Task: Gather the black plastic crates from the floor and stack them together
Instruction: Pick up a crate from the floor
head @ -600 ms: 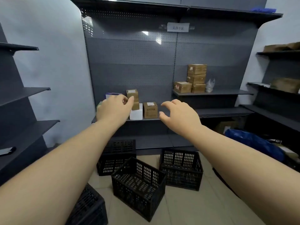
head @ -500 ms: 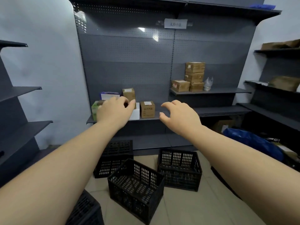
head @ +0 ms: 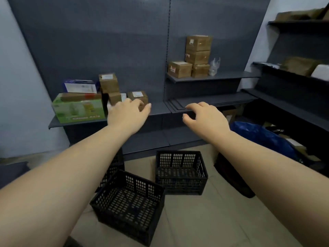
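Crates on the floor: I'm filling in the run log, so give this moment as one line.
stage: reaching | left hand: empty | right hand: empty | near crate: on floor | far crate: on floor | stacked: none visible

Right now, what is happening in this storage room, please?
A person reaches both bare arms forward, left hand and right hand empty, fingers loosely spread. Three black perforated plastic crates are visible on the tiled floor, unstacked: the nearest, one behind it to the right, and one mostly hidden behind the left forearm.
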A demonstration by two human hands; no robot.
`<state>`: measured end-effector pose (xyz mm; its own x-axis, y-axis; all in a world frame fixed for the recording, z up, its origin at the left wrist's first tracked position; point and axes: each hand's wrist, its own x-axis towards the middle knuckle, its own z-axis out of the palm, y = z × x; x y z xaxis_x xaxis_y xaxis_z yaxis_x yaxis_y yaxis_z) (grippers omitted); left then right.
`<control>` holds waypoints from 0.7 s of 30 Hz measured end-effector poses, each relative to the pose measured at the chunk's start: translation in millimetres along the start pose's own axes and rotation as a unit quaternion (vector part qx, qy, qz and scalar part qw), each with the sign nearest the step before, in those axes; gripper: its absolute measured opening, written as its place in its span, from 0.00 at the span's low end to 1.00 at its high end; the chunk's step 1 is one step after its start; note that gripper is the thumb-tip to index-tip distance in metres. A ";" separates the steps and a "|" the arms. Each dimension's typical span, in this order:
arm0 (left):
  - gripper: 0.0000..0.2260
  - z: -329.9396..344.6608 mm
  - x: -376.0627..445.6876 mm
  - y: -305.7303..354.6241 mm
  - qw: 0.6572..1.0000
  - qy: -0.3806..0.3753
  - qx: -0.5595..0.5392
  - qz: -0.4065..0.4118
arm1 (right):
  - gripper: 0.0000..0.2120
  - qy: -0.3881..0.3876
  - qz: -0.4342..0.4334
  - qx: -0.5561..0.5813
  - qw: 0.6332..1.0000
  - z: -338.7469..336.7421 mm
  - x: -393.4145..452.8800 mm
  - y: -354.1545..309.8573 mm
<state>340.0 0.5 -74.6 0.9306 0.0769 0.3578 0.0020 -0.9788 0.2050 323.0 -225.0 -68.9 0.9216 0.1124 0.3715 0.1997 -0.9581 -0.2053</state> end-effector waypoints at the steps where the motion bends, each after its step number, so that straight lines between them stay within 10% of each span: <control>1: 0.26 14.9 7.0 1.1 1.000 -0.012 0.012 0.010 | 0.22 -0.008 0.002 -0.009 1.000 11.6 8.5 7.2; 7: 0.26 89.3 52.1 -9.8 0.994 -0.066 0.080 0.032 | 0.23 -0.052 0.005 -0.013 0.999 77.8 79.1 40.6; 21: 0.25 200.6 136.0 -59.2 0.965 -0.095 0.065 -0.234 | 0.24 -0.206 -0.205 -0.006 0.957 238.9 263.3 31.9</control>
<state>539.9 30.7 -220.8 0.8673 0.4918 0.0777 0.4725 -0.8622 0.1826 651.5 -163.0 -194.0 0.8198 0.5718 0.0304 0.5715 -0.8137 -0.1063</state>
